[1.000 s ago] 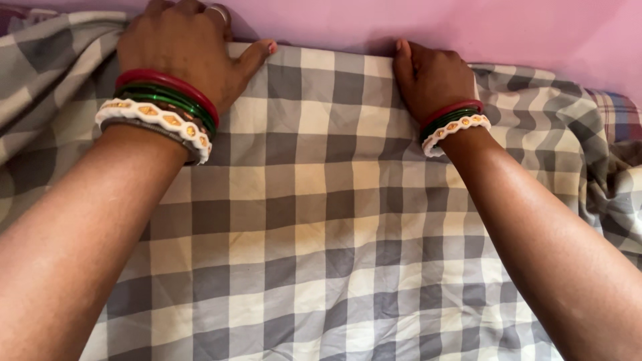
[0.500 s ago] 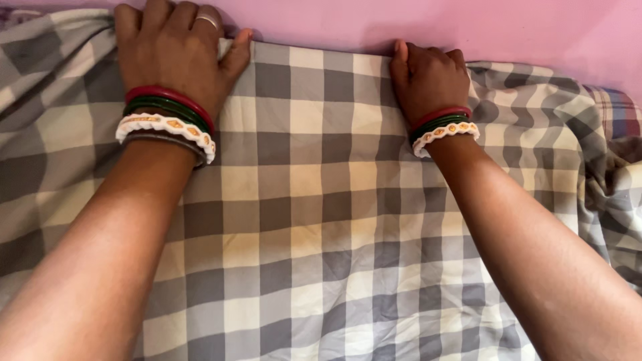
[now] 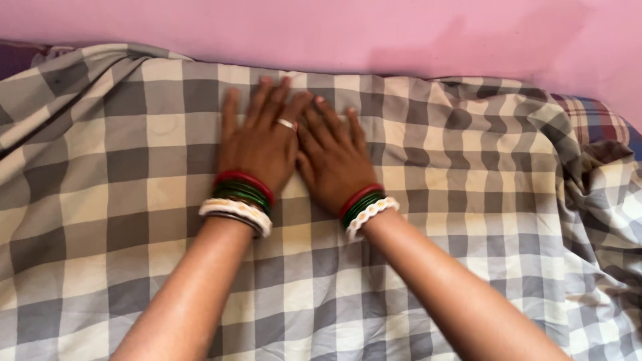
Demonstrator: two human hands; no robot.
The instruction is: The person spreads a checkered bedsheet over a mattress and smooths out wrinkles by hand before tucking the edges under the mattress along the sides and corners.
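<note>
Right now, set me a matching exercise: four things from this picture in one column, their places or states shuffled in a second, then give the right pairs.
Column one:
1. left hand
2. right hand
3. checked sheet
4. wall

Column two:
A. pink, running along the top behind the bed
B. flat on the cloth, with a ring on one finger
C. grey and cream squares, rumpled at the right side
D. flat on the cloth, no ring showing, its inner edge against the other hand

Pairs: 1-B, 2-D, 3-C, 4-A
</note>
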